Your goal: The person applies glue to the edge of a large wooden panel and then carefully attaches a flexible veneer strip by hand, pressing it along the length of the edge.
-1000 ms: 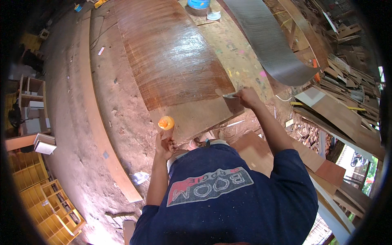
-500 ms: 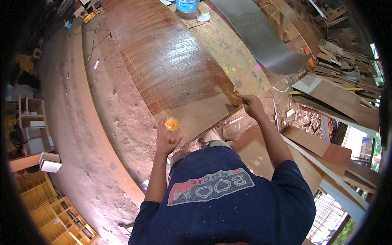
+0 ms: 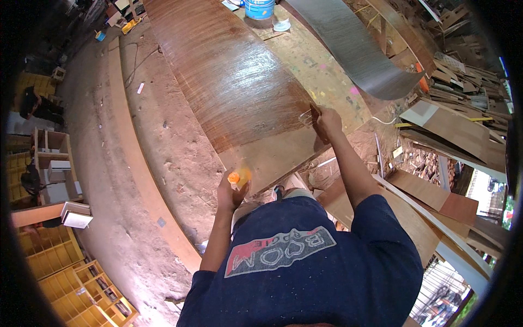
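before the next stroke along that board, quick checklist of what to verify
1. Right hand grips the clear scraper: ok.
2. Scraper edge rests on the glossy brown board: ok.
3. Left hand holds the small orange container: ok.
4. Container sits over the bare board end, not the floor: ok.
5. Container has contents left: cannot tell.
6. Blue bucket stays beyond the board's far end: ok.
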Demonstrator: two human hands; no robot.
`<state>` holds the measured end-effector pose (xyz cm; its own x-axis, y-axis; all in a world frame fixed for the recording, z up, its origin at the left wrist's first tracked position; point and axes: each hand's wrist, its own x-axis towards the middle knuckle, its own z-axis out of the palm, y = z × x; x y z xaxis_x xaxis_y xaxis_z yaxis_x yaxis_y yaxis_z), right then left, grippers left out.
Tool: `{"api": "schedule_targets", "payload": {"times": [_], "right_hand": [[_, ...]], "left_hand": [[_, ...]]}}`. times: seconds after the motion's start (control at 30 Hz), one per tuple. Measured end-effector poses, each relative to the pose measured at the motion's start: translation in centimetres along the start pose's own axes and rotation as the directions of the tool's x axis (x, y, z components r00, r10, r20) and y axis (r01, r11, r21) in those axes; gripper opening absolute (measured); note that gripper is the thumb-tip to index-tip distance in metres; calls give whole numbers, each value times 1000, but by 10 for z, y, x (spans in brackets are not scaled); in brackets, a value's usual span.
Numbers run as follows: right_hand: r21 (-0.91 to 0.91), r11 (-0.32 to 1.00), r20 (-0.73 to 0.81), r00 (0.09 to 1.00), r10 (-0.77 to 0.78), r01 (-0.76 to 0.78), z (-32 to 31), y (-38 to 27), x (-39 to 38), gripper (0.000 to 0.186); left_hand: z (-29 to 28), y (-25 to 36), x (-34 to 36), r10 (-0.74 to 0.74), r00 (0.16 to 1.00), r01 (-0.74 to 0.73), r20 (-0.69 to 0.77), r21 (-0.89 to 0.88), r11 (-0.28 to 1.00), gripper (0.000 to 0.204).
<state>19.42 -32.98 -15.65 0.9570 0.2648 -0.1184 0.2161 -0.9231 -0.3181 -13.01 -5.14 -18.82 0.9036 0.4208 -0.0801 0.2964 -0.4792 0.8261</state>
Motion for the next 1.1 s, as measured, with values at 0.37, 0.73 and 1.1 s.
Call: {"api": "schedule_targets", "payload": {"times": [0.37, 0.73, 1.1], "right_hand": [[9, 992, 204, 971, -128, 129, 65, -61, -45, 53], [133, 961, 160, 952, -263, 243, 123, -203, -128, 33], [272, 864, 233, 842, -486, 423, 160, -287, -171, 38]], "left_hand": [[-32, -35, -36, 87, 980, -135, -182, -271, 953, 46], [-99, -53, -70, 101, 977, -143, -188, -222, 964, 47], [-135, -80, -102, 144, 983, -157, -110, -116, 981, 49]]}}
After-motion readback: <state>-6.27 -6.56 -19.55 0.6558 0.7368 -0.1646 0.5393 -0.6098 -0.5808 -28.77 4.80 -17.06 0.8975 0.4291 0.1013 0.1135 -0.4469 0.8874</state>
